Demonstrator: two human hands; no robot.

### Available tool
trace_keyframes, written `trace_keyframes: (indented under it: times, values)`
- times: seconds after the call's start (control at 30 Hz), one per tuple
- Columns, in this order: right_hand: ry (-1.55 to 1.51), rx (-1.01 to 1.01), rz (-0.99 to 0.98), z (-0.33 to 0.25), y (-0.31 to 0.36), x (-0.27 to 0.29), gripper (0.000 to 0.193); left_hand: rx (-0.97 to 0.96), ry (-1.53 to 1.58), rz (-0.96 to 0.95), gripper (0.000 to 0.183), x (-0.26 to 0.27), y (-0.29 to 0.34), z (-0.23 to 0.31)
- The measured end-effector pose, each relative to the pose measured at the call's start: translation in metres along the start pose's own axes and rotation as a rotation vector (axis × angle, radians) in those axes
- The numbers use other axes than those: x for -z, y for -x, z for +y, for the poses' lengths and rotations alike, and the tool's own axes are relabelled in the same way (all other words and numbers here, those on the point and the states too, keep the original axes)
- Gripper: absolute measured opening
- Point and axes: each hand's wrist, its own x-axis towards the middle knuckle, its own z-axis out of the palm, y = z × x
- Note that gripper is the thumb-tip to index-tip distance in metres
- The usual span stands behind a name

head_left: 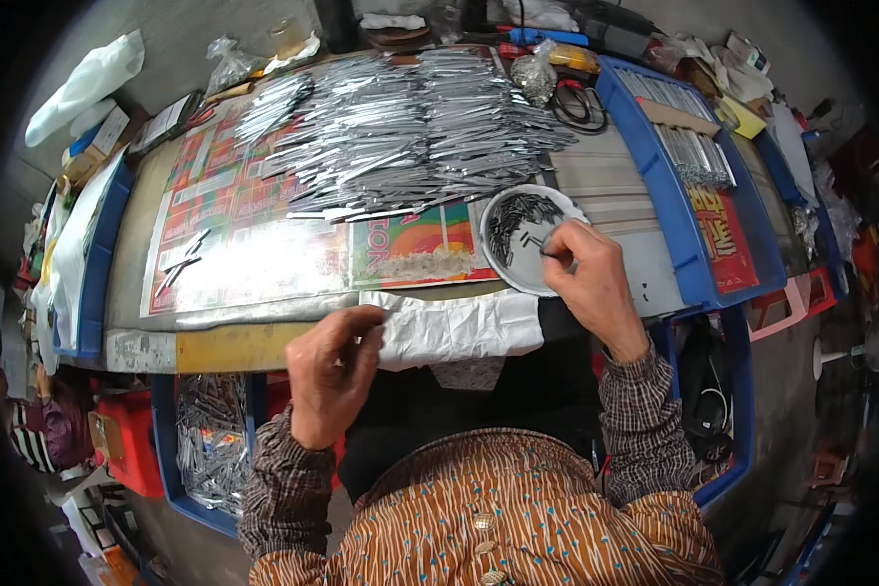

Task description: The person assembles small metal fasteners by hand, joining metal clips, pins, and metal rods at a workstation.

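Observation:
My right hand (593, 281) is over the near rim of a round white bowl (490, 256), thumb and fingertips pinched on what looks like a small dark pin. Inside the bowl lies a heap of short dark metal pins (506, 223), with a few loose ones beside my fingertips. My left hand (332, 373) is at the table's front edge with its fingers curled in. Its fingertips meet the left end of a crumpled white sheet (464, 329) hanging over that edge; what they hold, if anything, cannot be made out.
Long silvery metal strips (381, 137) are piled across the far table. Several thin pieces (181, 262) lie at the left. A blue tray (676, 230) with metal parts stands right, another blue tray (103, 264) left. Below the table sits a blue bin (171, 469) of metal pieces.

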Motion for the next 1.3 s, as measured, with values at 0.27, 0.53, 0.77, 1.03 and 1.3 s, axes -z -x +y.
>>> trace_keyframes:
  times: [0.27,0.53,0.77,1.03,1.3]
  values:
    - [-0.444,-0.094,-0.022,-0.031,0.033,-0.015,0.014,0.109,0.303,-0.159,0.011,-0.027,0.015,0.021]
    - [-0.927,-0.244,-0.170,-0.053,0.043,-0.017,0.012,0.049,0.281,-0.186,0.009,-0.041,0.024,0.033]
    - [-1.113,-0.281,-0.166,-0.051,0.046,-0.022,0.010,0.019,0.236,-0.151,0.008,-0.043,0.027,0.038]
    - [-1.075,-0.298,-0.222,-0.050,0.042,-0.018,0.008,-0.010,0.241,-0.151,0.014,-0.044,0.027,0.034]
    - [-0.939,-0.261,-0.322,-0.053,0.037,-0.017,0.006,-0.069,0.157,-0.061,0.016,-0.050,0.029,0.028]
